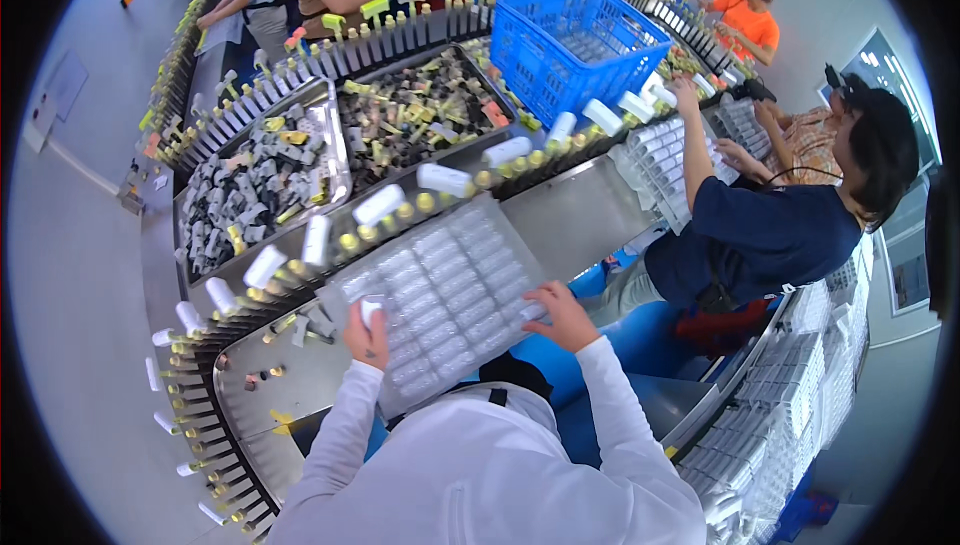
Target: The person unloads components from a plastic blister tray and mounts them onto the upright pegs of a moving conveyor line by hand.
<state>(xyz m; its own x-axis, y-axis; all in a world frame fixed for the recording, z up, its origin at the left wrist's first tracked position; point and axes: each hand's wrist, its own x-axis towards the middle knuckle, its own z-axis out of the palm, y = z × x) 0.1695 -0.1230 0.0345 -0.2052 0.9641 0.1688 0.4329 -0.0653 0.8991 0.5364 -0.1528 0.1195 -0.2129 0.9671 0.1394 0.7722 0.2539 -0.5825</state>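
A clear plastic blister tray [440,295] with rows of compartments lies tilted in front of my body, between my two hands. My left hand [366,337] is at its left side, fingers closed on a small white block [371,309]. At the tray's right edge is my right hand [562,317], fingers bent toward the thumb. A small pale bit shows between those fingertips; I cannot tell whether it is the tray's rim or a loose piece. Just beyond the tray runs a curved line of holders with yellow-green tips [404,213], several capped by white blocks [380,205].
Metal trays of loose grey pieces [250,185] and mixed coloured pieces [420,120] stand inside the line, beside a blue crate [560,75]. On my right a person in dark blue [765,235] works over clear trays [655,167]. Stacked clear trays [765,445] stand at lower right.
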